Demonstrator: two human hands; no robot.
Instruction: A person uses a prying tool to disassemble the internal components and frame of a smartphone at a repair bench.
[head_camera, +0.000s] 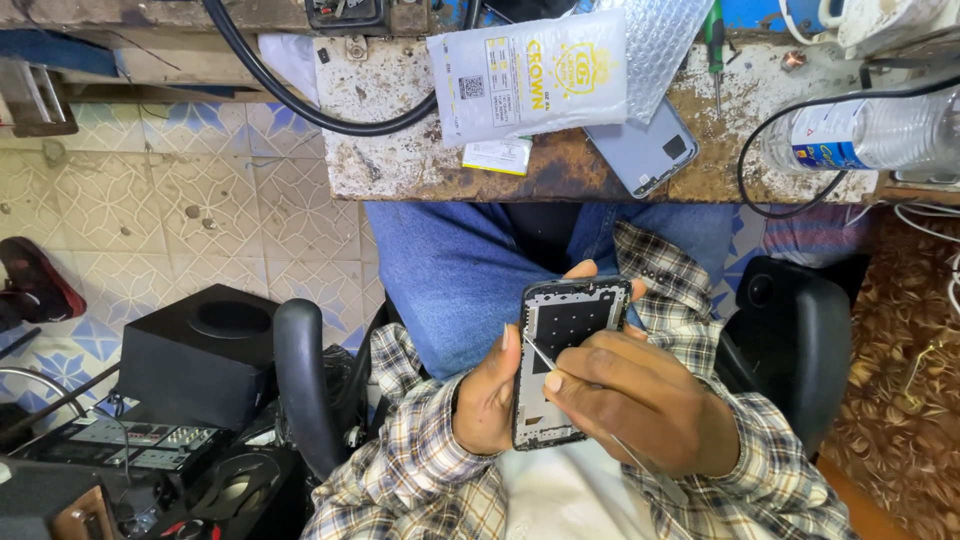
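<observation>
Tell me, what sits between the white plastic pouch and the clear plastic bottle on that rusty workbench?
In the head view, a grey phone back cover lies between the white plastic pouch and the clear plastic bottle, with a black cable looping beside the bottle.

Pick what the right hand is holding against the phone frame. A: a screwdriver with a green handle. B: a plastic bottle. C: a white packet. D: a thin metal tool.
D: the right hand pinches a thin metal tool, its tip on the phone frame that the left hand grips.
</observation>
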